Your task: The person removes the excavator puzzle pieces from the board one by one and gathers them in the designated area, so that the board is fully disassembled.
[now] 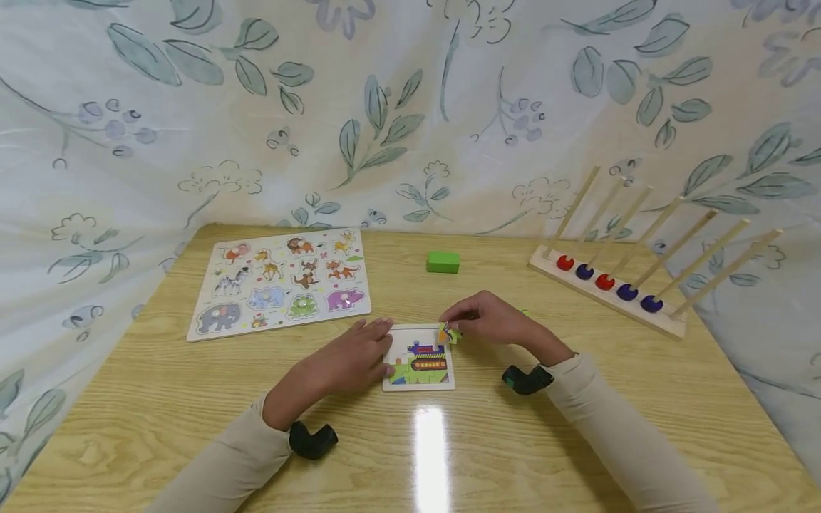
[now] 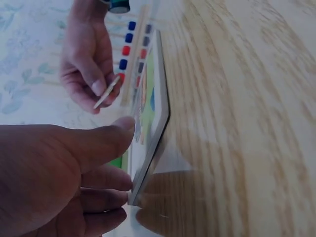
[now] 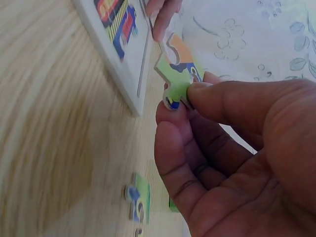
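A small jigsaw puzzle tray (image 1: 419, 388) lies on the table, partly filled with pieces that form a tracked vehicle on green ground. Its upper part shows bare board. My left hand (image 1: 355, 356) rests at the tray's left side, the thumb touching its rim and the fingers loosely extended along the edge. Between thumb and fingertips, my right hand (image 1: 490, 318) pinches a jigsaw piece (image 3: 178, 74) in green, orange and blue. That piece is raised above the tray's upper right corner. Another jigsaw piece (image 3: 140, 200) lies on the table near the right hand, mostly hidden in the head view.
An animal peg puzzle board (image 1: 199, 313) lies at the back left. A green block (image 1: 442, 262) sits at the back middle. On the right stands a wooden rack (image 1: 545, 262) with upright rods and red and blue beads. A patterned cloth (image 1: 398, 178) hangs behind the table.
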`<action>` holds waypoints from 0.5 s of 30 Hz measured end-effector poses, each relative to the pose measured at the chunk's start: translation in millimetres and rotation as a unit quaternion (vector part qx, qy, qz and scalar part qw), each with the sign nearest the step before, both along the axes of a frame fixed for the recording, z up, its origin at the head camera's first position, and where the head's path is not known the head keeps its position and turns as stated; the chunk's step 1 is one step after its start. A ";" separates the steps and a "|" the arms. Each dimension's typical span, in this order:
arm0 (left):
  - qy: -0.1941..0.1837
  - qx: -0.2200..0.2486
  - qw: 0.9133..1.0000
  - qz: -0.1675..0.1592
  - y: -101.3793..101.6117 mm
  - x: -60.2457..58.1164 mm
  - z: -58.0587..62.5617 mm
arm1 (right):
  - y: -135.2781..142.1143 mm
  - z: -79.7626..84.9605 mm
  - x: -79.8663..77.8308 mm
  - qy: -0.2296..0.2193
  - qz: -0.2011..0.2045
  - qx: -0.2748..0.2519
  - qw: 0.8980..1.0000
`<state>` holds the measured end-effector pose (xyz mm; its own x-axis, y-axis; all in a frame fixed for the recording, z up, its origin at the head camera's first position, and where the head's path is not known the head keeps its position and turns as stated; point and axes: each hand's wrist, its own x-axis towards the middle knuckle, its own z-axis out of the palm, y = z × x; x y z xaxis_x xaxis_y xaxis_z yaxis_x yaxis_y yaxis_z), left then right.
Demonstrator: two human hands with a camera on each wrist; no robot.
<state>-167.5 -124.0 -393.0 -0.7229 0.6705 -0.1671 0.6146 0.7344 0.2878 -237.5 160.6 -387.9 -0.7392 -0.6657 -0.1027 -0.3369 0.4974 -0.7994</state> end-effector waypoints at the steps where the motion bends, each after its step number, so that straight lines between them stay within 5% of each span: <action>1: 0.002 0.002 1.000 -0.002 -0.3 0.5 0.7 | 1.8 0.3 -0.2 -0.001 -0.004 0.003 1.000; 15: -0.069 0.077 0.994 -0.042 5.1 2.5 -4.1 | 21.8 3.2 -5.3 0.024 -0.015 0.040 0.999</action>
<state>-164.9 -118.9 -397.1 -0.6409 0.7528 -0.1503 0.6190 0.6226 0.4788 -242.9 182.5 -384.7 -0.7639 -0.6345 -0.1179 -0.3582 0.5689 -0.7402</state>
